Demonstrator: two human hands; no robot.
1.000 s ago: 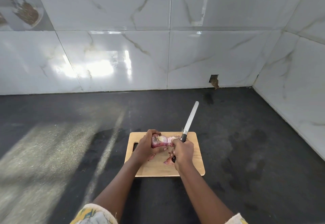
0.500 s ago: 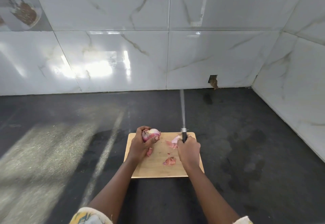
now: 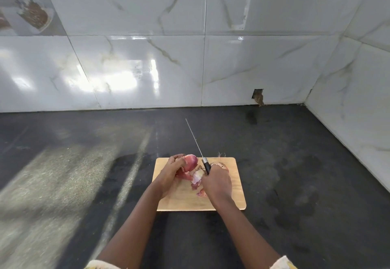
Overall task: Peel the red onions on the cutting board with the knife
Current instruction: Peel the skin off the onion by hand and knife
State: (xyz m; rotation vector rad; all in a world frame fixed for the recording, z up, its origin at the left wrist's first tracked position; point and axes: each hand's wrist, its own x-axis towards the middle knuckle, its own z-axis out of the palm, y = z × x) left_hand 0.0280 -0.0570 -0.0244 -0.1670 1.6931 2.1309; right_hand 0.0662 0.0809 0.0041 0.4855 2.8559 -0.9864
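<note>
A wooden cutting board (image 3: 234, 197) lies on the dark counter. My left hand (image 3: 171, 173) grips a red onion (image 3: 191, 161) above the board's far left part. My right hand (image 3: 216, 182) is closed on the black handle of a knife (image 3: 197, 146), whose thin blade points up and away, tilted left. Between the hands a pale purple strip of onion skin (image 3: 196, 179) hangs near my right fingers. Loose peel pieces (image 3: 201, 193) lie on the board under my right hand, and another onion bit with root hairs (image 3: 221, 164) sits at the far edge.
The dark stone counter (image 3: 295, 173) spreads all around the board. White marble-look tiled walls (image 3: 147, 68) close the back and the right side. A small broken hole (image 3: 258, 95) sits at the base of the back wall.
The knife blade has tilted from straight up to leaning left. My hands have come together again, and a strip of skin now hangs between the onion and my right hand.
</note>
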